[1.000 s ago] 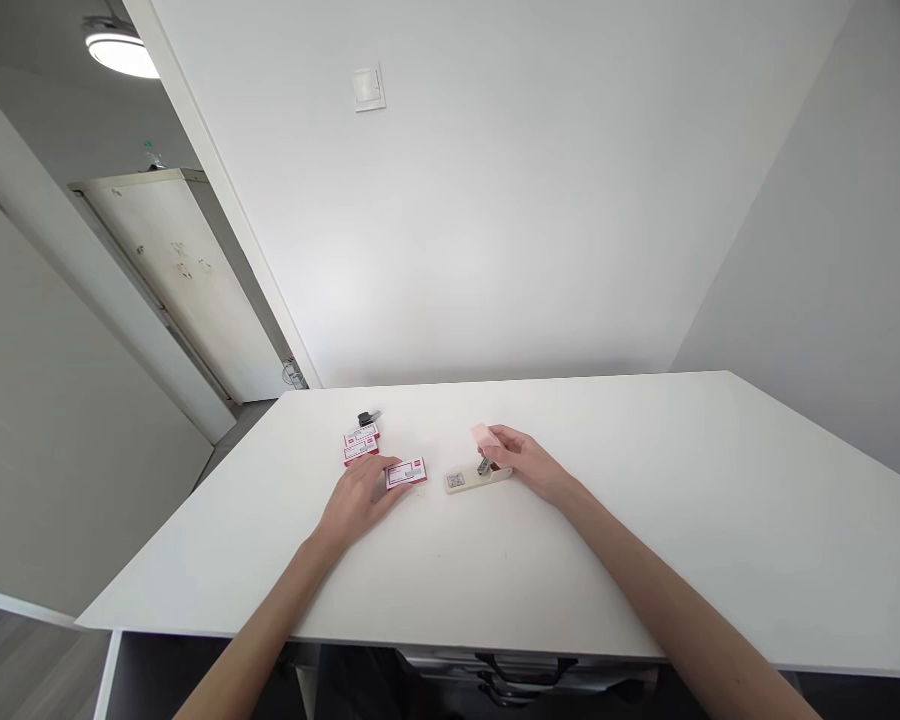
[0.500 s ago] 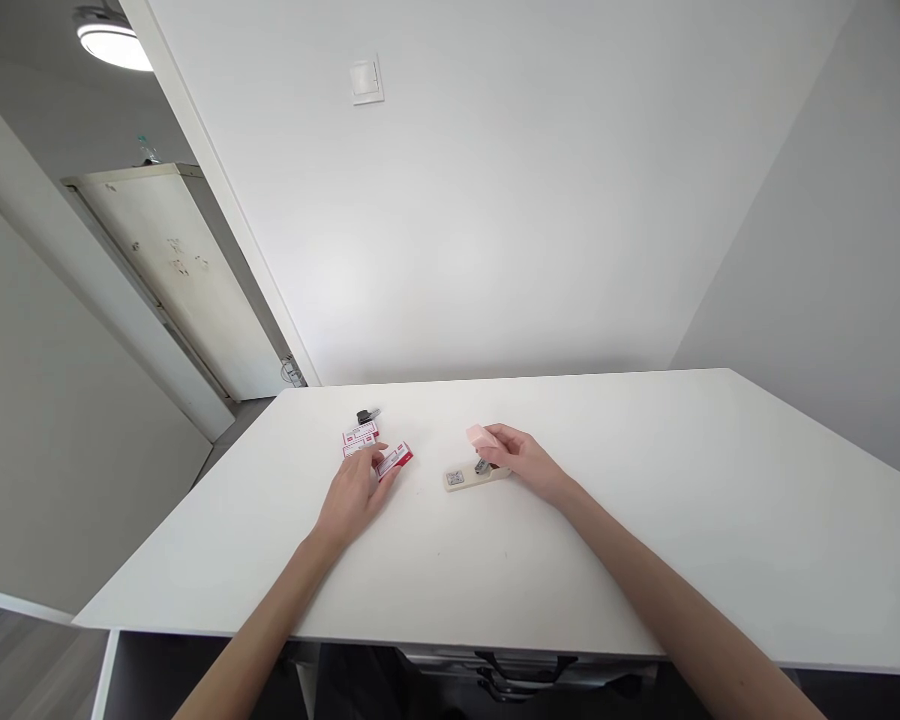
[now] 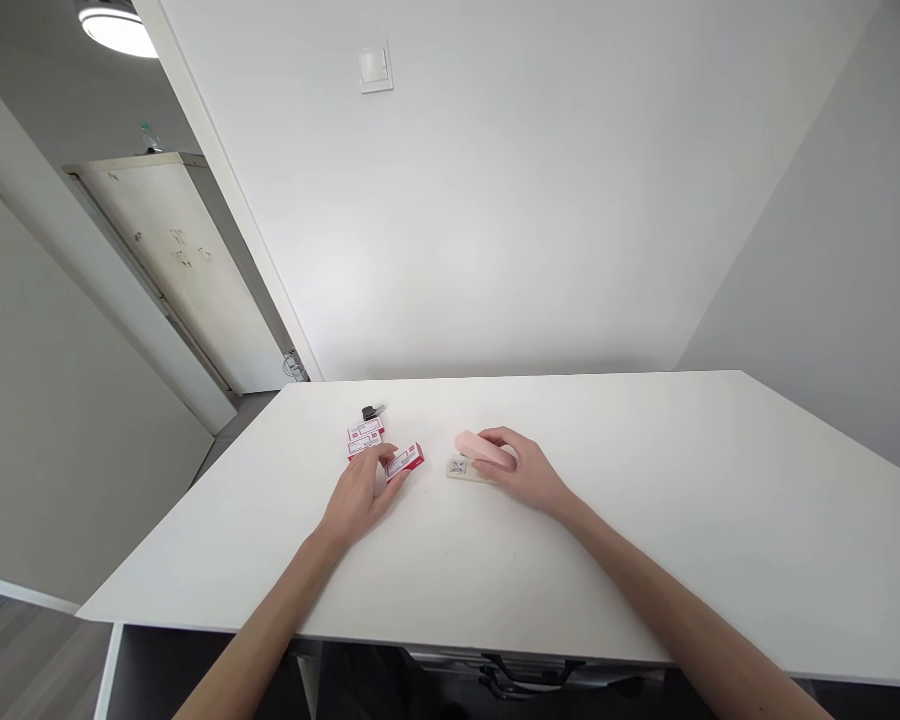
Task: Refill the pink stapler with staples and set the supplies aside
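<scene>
My right hand [image 3: 525, 470] is closed around a stapler with a pink upper arm [image 3: 474, 445] and a cream base [image 3: 461, 474]. The base rests on the table with its metal plate showing; the hand hides the stapler's rear. My left hand [image 3: 358, 492] grips a small red and white box [image 3: 405, 460] between thumb and fingers, left of the stapler. Two similar boxes [image 3: 365, 438] lie just beyond that hand. Behind them is a small black object [image 3: 369, 412] with a metal part, perhaps a staple remover.
The white table [image 3: 645, 540] runs up to a white wall [image 3: 495, 200] with a light switch [image 3: 376, 67]. At left is a doorway with a pale cabinet [image 3: 172, 260] beyond it. A dark handle [image 3: 532, 670] shows below the table's front edge.
The stapler's pink arm has swung down over its base and my right hand now wraps further over it. My left hand keeps its box in nearly the same place. The view has shifted slightly.
</scene>
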Demonstrator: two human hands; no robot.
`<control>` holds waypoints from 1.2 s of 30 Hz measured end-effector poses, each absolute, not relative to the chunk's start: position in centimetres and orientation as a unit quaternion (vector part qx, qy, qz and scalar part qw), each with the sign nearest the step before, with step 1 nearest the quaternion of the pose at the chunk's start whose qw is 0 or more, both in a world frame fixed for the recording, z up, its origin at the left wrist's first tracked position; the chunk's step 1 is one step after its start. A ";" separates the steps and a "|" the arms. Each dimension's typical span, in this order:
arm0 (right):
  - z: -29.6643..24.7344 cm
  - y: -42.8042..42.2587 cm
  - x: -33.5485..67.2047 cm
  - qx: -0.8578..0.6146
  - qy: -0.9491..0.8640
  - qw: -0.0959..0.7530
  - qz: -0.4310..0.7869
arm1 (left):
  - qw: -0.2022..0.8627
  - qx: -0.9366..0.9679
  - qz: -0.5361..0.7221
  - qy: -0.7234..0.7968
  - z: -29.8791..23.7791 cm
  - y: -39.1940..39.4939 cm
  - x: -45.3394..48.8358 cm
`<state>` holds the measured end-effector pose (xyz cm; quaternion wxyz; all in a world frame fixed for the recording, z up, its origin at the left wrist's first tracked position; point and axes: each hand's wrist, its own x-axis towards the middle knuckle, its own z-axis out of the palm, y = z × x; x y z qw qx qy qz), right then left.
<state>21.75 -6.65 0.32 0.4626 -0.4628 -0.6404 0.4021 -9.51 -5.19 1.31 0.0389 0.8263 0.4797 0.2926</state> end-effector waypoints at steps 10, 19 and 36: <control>-0.1 -6.4 21.6 -0.469 -0.633 0.447 0.425 | 0.039 0.863 0.255 0.434 1.3 -4.8 -9.4; 0.2 -6.1 21.4 -0.391 -0.597 0.464 0.524 | 0.031 0.918 0.203 0.338 1.7 -6.4 -7.2; -1.4 -3.5 22.9 -0.298 -0.279 0.666 0.624 | 0.022 0.925 0.210 0.315 1.6 -7.0 -5.5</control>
